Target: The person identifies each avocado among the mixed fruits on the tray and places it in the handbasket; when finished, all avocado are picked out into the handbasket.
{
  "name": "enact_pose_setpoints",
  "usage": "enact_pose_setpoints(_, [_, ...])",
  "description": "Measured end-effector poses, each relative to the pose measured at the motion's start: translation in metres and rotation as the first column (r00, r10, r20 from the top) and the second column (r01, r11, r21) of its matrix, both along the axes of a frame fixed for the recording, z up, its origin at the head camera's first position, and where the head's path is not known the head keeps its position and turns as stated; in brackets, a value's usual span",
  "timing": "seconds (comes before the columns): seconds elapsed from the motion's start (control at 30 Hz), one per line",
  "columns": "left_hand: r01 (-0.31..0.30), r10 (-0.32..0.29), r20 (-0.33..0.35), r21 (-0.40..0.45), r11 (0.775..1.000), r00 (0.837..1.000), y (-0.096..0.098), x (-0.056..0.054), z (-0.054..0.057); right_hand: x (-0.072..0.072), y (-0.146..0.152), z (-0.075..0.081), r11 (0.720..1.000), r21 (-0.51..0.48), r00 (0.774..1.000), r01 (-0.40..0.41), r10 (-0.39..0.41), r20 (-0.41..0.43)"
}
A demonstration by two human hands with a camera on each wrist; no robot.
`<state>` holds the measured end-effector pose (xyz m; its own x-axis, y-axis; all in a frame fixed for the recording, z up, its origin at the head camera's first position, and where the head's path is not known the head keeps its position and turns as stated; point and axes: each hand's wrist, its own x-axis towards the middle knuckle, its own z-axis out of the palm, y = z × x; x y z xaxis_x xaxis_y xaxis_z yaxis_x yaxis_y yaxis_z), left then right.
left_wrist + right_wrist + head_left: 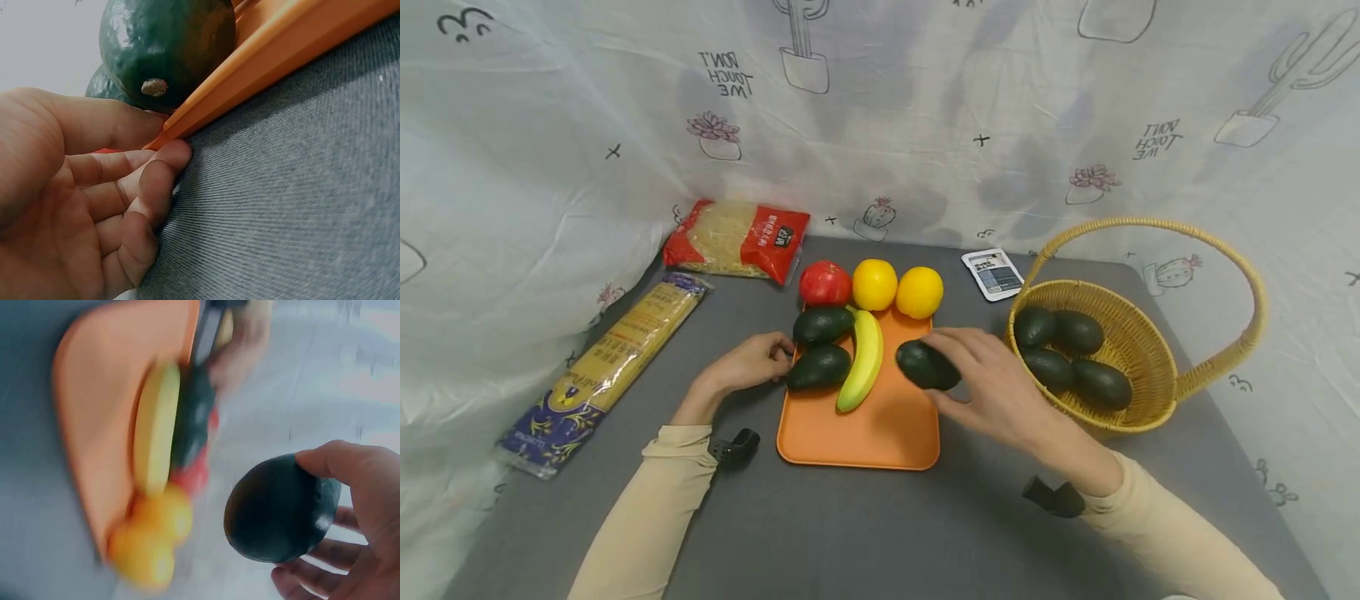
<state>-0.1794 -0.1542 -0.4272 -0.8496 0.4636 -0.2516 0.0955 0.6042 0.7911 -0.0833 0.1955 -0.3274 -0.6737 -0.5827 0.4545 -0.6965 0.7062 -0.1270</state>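
Note:
My right hand (992, 387) grips a dark green avocado (925, 365) over the right side of the orange tray (865, 437); in the right wrist view the thumb and fingers curl round this avocado (281, 509). My left hand (748, 364) is at the tray's left edge. Its thumb and fingertips pinch the tray rim (219, 87) in the left wrist view, right beside an avocado (165, 50). On the tray, two avocados (820, 368) lie at the left, with a yellow banana (863, 362) beside them. A red pomegranate (825, 284) and two orange fruits (920, 292) line the far end.
A wicker basket (1157, 375) with a tall handle stands at the right, several avocados (1101, 384) inside. Behind it lies a small white packet (993, 274). A red-ended bag (733, 239) and a long noodle packet (606, 371) lie at the left. Printed curtains surround the grey table.

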Motion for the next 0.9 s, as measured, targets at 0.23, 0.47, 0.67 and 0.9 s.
enact_pose_setpoints(0.23, [0.002,-0.002,-0.003,-0.006,1.000,1.000,-0.001,-0.003,0.003,-0.020,0.097,0.023,0.902,0.011,0.893,0.431,-0.429,0.136])
enact_pose_setpoints(0.47, [0.011,-0.011,-0.008,-0.014,1.000,1.000,-0.004,-0.001,0.004,-0.036,0.173,0.029,0.727,0.192,0.662,0.659,-0.682,0.310])
enact_pose_setpoints(0.67, [0.003,-0.003,-0.015,-0.012,1.000,1.000,-0.005,0.001,0.003,-0.045,0.195,0.020,0.652,0.410,0.546,0.637,-0.758,0.357])
enact_pose_setpoints(0.9, [0.002,-0.002,-0.005,-0.007,1.000,1.000,-0.002,0.005,0.007,-0.053,0.202,0.008,0.650,0.553,0.507,0.521,-0.757,0.412])
